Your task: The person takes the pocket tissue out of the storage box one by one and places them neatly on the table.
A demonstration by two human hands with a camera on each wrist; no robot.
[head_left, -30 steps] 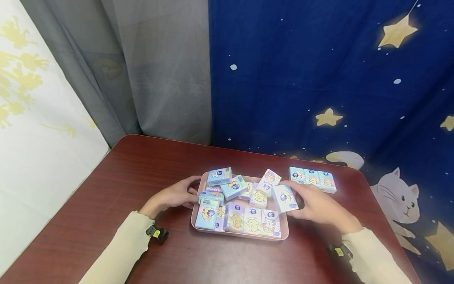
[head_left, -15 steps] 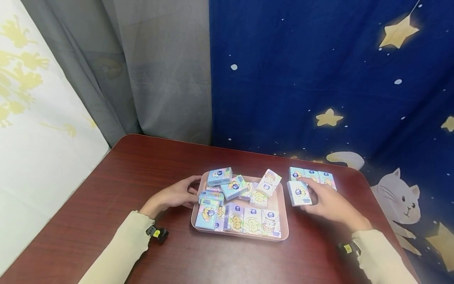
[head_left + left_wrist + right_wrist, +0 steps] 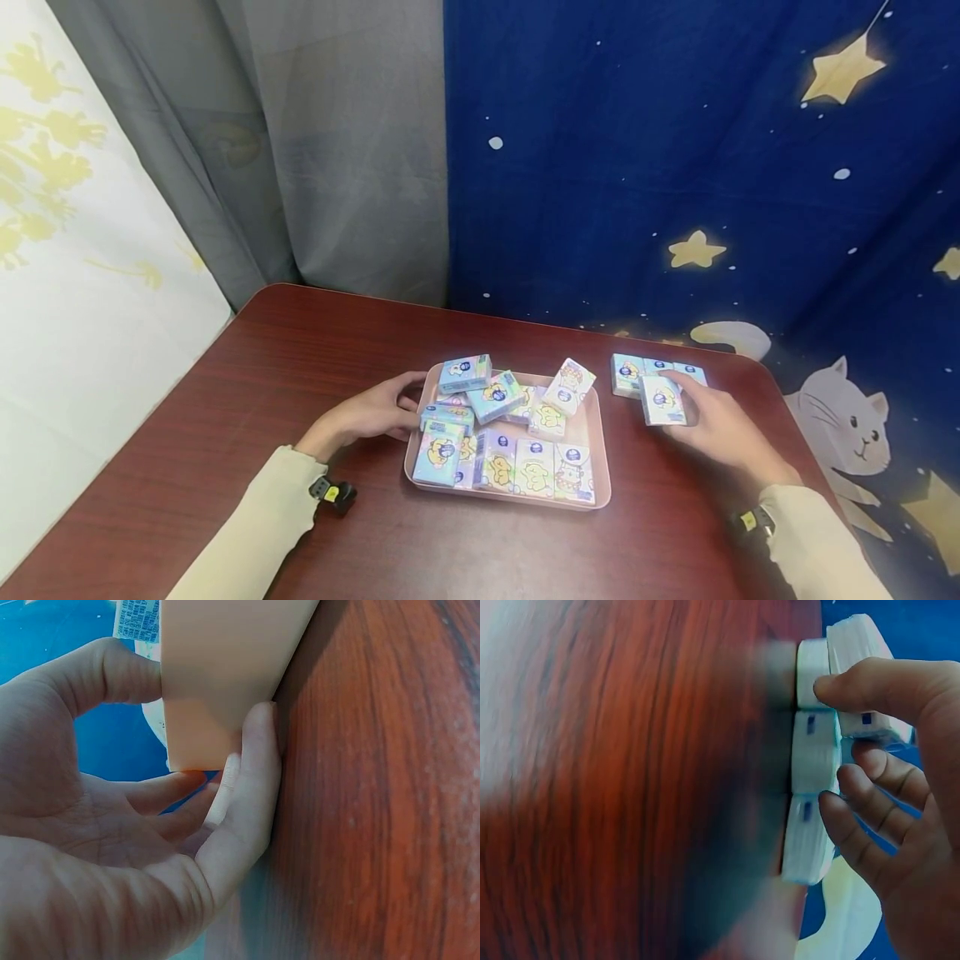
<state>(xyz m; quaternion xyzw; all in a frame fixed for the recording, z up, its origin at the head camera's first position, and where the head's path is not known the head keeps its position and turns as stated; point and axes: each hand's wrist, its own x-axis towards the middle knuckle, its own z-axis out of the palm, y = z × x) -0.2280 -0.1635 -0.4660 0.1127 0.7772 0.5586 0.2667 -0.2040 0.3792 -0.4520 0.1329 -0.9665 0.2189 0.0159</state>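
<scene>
My right hand [image 3: 716,427] pinches a small pack of tissues [image 3: 663,403] between thumb and fingers. It holds the pack over the near side of a row of blue tissue packs [image 3: 626,372] at the table's back right. In the right wrist view the held pack [image 3: 859,645] overlaps the end of that row [image 3: 814,754]. My left hand [image 3: 375,410] grips the left end of a pink tray [image 3: 602,479]. The left wrist view shows the thumb and fingers [image 3: 259,750] against the tray wall [image 3: 217,682]. Several tissue packs [image 3: 534,468] lie in the tray, some piled at its left.
The dark red wooden table [image 3: 480,554] has a rounded back right corner. A grey curtain [image 3: 352,150] and a blue star-patterned curtain [image 3: 570,167] hang behind it. A white cloth [image 3: 90,333] borders the left side.
My right hand has carried the tissue pack from the tray's right edge rightwards to the row of packs. The left hand stays on the tray.
</scene>
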